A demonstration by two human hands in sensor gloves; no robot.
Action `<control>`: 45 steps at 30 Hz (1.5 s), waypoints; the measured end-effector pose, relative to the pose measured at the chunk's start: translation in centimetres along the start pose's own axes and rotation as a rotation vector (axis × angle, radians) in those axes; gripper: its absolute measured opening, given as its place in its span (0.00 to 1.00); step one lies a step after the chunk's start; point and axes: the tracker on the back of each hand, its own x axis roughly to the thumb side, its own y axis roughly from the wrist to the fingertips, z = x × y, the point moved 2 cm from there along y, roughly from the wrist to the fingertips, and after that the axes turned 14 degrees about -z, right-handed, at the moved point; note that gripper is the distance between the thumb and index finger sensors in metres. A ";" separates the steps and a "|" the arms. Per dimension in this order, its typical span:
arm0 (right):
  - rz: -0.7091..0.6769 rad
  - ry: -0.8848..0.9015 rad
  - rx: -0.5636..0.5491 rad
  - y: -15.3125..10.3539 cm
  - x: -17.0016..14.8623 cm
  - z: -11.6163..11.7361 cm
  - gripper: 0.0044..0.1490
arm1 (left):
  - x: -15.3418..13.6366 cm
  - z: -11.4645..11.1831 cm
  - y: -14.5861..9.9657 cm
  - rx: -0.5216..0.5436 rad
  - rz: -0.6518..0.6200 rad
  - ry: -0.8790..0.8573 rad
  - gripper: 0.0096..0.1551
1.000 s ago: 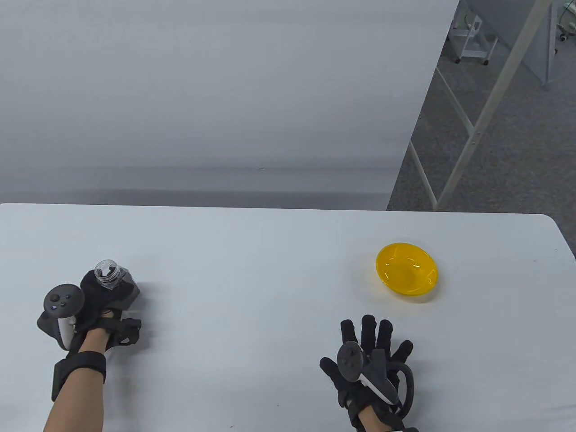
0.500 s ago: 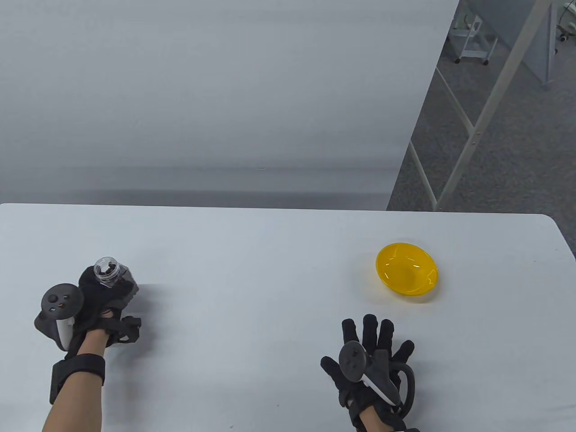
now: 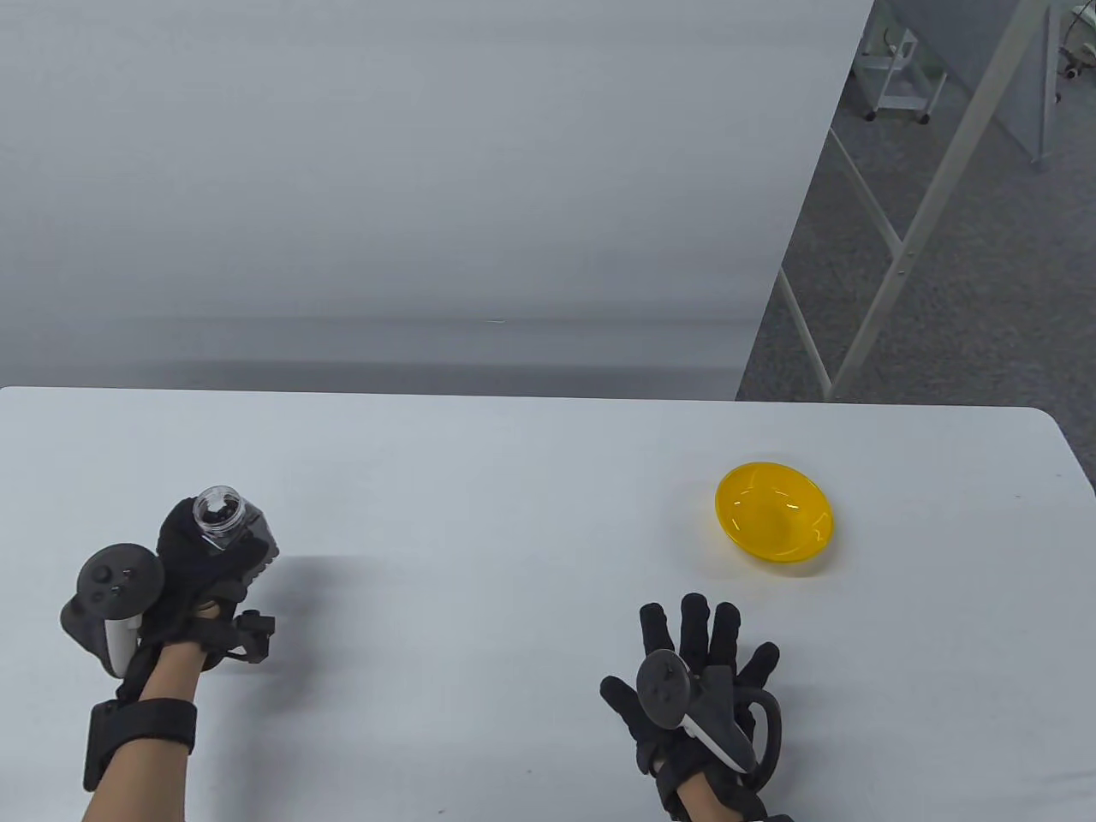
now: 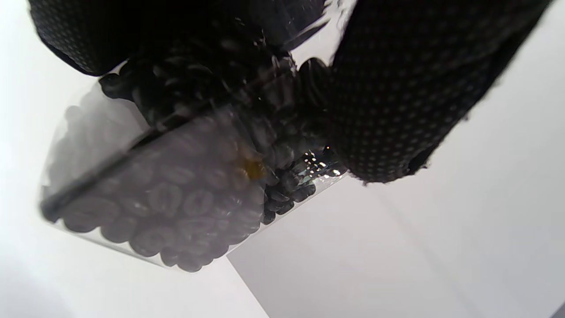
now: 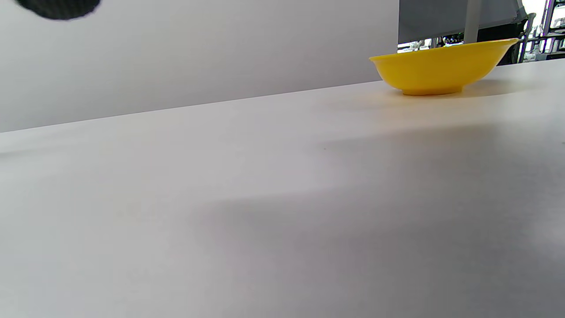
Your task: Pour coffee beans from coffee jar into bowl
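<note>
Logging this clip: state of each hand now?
Left hand: grips the coffee jar.
Right hand: open, fingers spread, holding nothing.

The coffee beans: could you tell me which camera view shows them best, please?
The left wrist view: the coffee beans fill the frame through the clear coffee jar gripped by the left hand. The table view shows only a dark patch in the jar's open mouth. The right wrist view shows none.

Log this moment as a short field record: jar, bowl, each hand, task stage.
jar: clear coffee jar, no lid, coffee beans inside, upright
left hand: left hand grips the jar
bowl: yellow bowl on the white table, empty, far right of the jar
right hand: right hand flat on the table, fingers spread, holds nothing
stage: no pouring yet
</note>
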 end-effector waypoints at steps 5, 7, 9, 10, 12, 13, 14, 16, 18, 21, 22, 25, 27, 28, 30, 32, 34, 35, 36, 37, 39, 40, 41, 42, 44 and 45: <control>-0.020 -0.015 -0.012 0.1 0.7 -0.1 0.60 | 2.3 0.4 -0.8 -0.024 -0.060 -0.026 0.59; -0.020 -0.015 -0.012 0.1 0.8 -0.1 0.60 | 3.2 0.4 -1.1 -0.034 -0.080 -0.040 0.59; -0.021 -0.018 -0.006 0.2 0.9 0.1 0.60 | 4.1 0.3 -1.5 -0.053 -0.103 -0.041 0.59; -0.022 -0.018 -0.005 0.3 0.9 0.1 0.60 | 4.4 0.2 -1.6 -0.061 -0.113 -0.042 0.59; -0.026 -0.019 -0.005 0.3 1.0 0.1 0.60 | 5.2 0.0 -1.8 -0.080 -0.130 -0.048 0.59; -0.030 -0.019 -0.010 0.3 1.1 0.1 0.60 | 5.7 -0.2 -2.0 -0.089 -0.142 -0.056 0.59; -0.032 -0.019 -0.012 0.3 1.2 0.1 0.60 | 6.1 -0.4 -2.1 -0.095 -0.152 -0.062 0.59; -0.036 -0.017 -0.015 0.4 1.4 0.1 0.60 | 7.0 -0.7 -2.4 -0.097 -0.179 -0.072 0.59; -0.040 -0.015 -0.017 0.4 1.5 0.1 0.60 | 8.0 -1.1 -2.8 -0.107 -0.211 -0.081 0.60; -0.045 -0.013 -0.018 0.4 1.7 0.1 0.60 | 9.3 -1.7 -3.1 -0.140 -0.248 -0.094 0.60; -0.048 -0.009 -0.021 0.4 1.8 0.0 0.60 | 9.7 -1.9 -3.3 -0.146 -0.257 -0.099 0.60; -0.065 0.004 -0.049 0.3 2.2 -0.4 0.60 | 10.9 -2.5 -3.6 -0.166 -0.282 -0.121 0.60; -0.080 0.015 -0.073 0.3 2.5 -0.8 0.60 | 11.6 -2.9 -3.9 -0.183 -0.299 -0.137 0.59; -0.085 0.019 -0.081 0.2 2.7 -1.0 0.59 | 11.9 -3.0 -4.0 -0.189 -0.306 -0.143 0.60; -0.101 0.043 -0.102 0.3 3.0 -1.6 0.59 | 12.6 -3.4 -4.3 -0.208 -0.327 -0.154 0.59; -0.118 0.072 -0.128 0.4 3.4 -2.1 0.59 | 13.2 -3.8 -4.5 -0.233 -0.346 -0.151 0.59; -0.134 0.078 -0.150 0.4 3.8 -2.7 0.59 | 13.5 -4.2 -4.7 -0.255 -0.355 -0.150 0.59; -0.140 0.074 -0.155 0.4 4.0 -2.9 0.59 | 13.6 -4.4 -4.8 -0.262 -0.354 -0.159 0.60; -0.154 0.067 -0.159 0.4 4.4 -3.1 0.60 | 13.6 -4.7 -4.8 -0.274 -0.353 -0.174 0.60; -0.170 0.065 -0.164 0.5 4.7 -3.2 0.60 | 13.6 -4.9 -4.9 -0.283 -0.350 -0.189 0.60; -0.195 0.067 -0.176 0.6 5.2 -3.4 0.60 | 13.8 -5.4 -5.0 -0.299 -0.350 -0.212 0.60; -0.206 0.070 -0.178 0.7 5.4 -3.5 0.60 | 14.0 -5.5 -5.1 -0.309 -0.357 -0.216 0.60; -0.220 0.079 -0.180 0.8 5.6 -3.7 0.60 | 14.1 -5.7 -5.2 -0.320 -0.366 -0.220 0.60; -0.229 0.086 -0.182 0.9 5.7 -3.8 0.60 | 14.3 -5.8 -5.2 -0.325 -0.369 -0.224 0.60; -0.253 0.111 -0.194 1.1 6.0 -4.1 0.61 | 14.5 -6.1 -5.4 -0.340 -0.374 -0.246 0.60; -0.281 0.132 -0.201 1.3 6.2 -4.2 0.60 | 14.6 -6.3 -5.5 -0.349 -0.378 -0.266 0.60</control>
